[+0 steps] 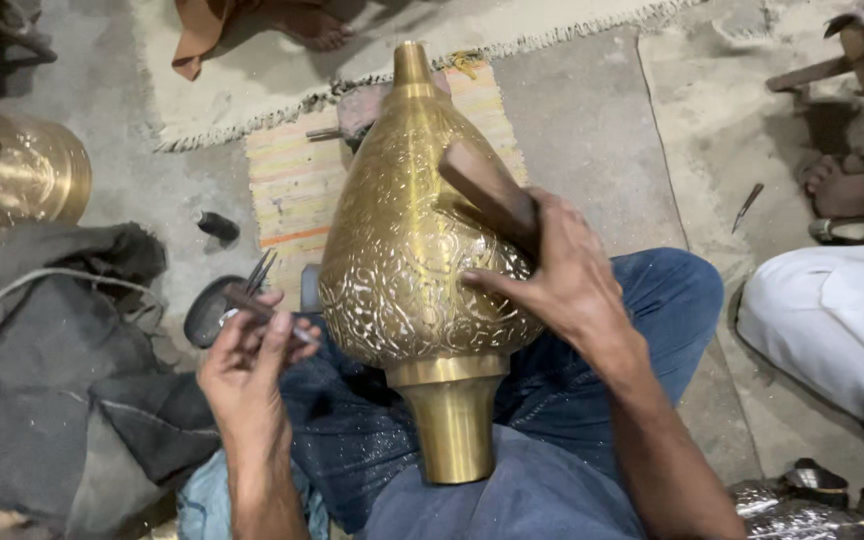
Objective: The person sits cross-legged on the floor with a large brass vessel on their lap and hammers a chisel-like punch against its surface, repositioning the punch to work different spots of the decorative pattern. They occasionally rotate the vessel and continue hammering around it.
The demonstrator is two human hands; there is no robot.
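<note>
A large engraved brass vessel lies across my lap, its narrow neck pointing away and its plain round foot toward me. My right hand grips a wooden mallet and rests against the vessel's right side. To the left of the vessel, my left hand holds a thin metal chisel, apart from the brass surface. My legs are in blue jeans, sprinkled with bright metal chips.
A striped mat lies under the vessel. A second brass vessel stands at far left above a dark cloth heap. Another person's bare foot and white-clad leg are at right. A small dark bowl holds tools.
</note>
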